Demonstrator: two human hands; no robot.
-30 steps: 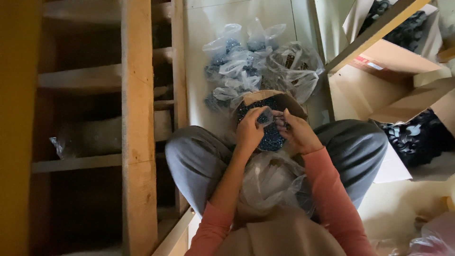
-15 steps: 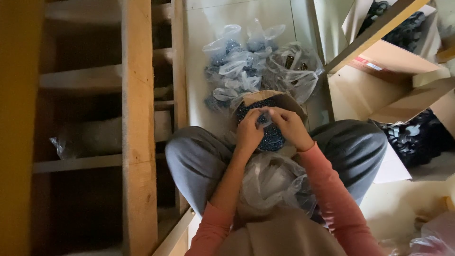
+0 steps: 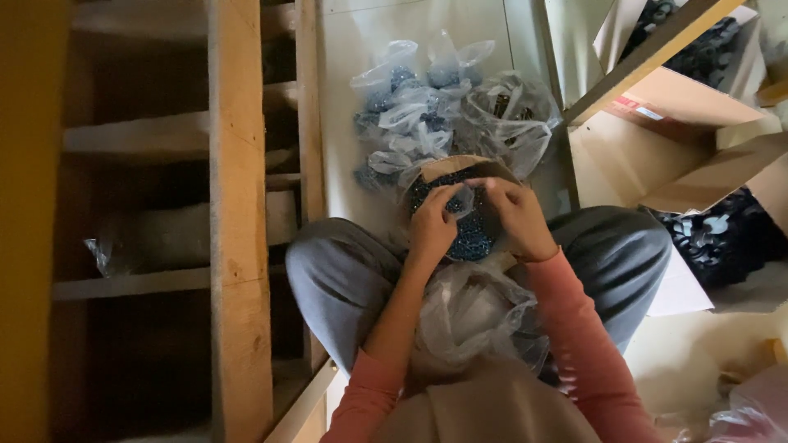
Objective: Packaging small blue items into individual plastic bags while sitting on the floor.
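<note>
I sit cross-legged on the floor in grey trousers and coral sleeves. My left hand (image 3: 432, 226) and my right hand (image 3: 515, 212) meet over an open cardboard box (image 3: 435, 170) filled with small blue pieces (image 3: 470, 244). Between their fingertips both hands pinch a small clear plastic bag (image 3: 462, 199) with some blue pieces in it. A larger crumpled clear bag (image 3: 472, 312) lies in my lap below the hands.
Several filled clear bags of blue pieces (image 3: 406, 111) are piled on the floor beyond the box, next to a bag of darker items (image 3: 507, 115). Wooden shelving (image 3: 238, 205) stands at left. Cardboard boxes (image 3: 698, 139) with dark parts (image 3: 722, 238) sit at right.
My right hand moved from beside the small bag to close in on it, then shifted slightly up and right. My left hand stayed on the bag.
</note>
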